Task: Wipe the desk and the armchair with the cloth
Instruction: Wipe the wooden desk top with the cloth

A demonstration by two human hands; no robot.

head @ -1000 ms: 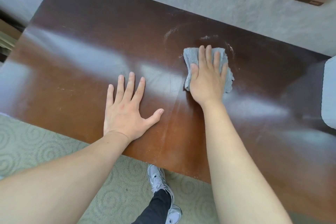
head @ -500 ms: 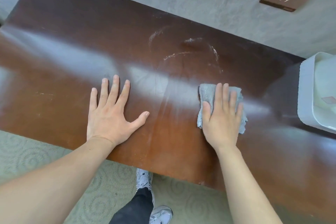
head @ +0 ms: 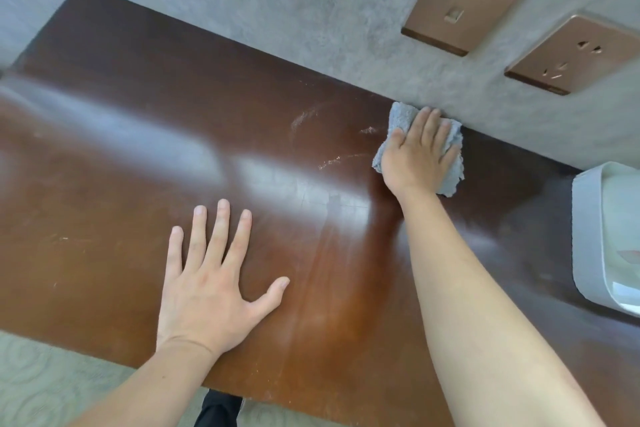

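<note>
Head view: a dark brown wooden desk (head: 145, 156) runs from the upper left to the lower right, its far edge against a grey textured wall (head: 277, 3); the glossy top shows pale window glare across the middle and a few whitish smear marks (head: 332, 159) toward the far edge; the right hand (head: 419, 152) lies flat on a folded grey-blue cloth (head: 450, 177) at the far edge of the desk, right where the top meets the wall; its fingers are straight and held close together, fingertips at the wall line, thumb out to the left over the cloth's corner, palm pressing the cloth down; the cloth shows around the hand on the left, at the far side and at the right; the left hand (head: 211, 284) rests palm down on the bare wood near the front edge of the desk, fingers straight and spread wide, thumb angled out to the right, holding nothing; a white plastic tub (head: 585, 236) with rounded corners sits at the right end of the desk, cut off by the frame; on the wall above the cloth are two copper-coloured plates, a switch plate (head: 464, 3) and a power socket (head: 571, 55); below the front edge lies pale patterned carpet (head: 41, 381), and a dark trouser leg (head: 218, 409) shows there
</note>
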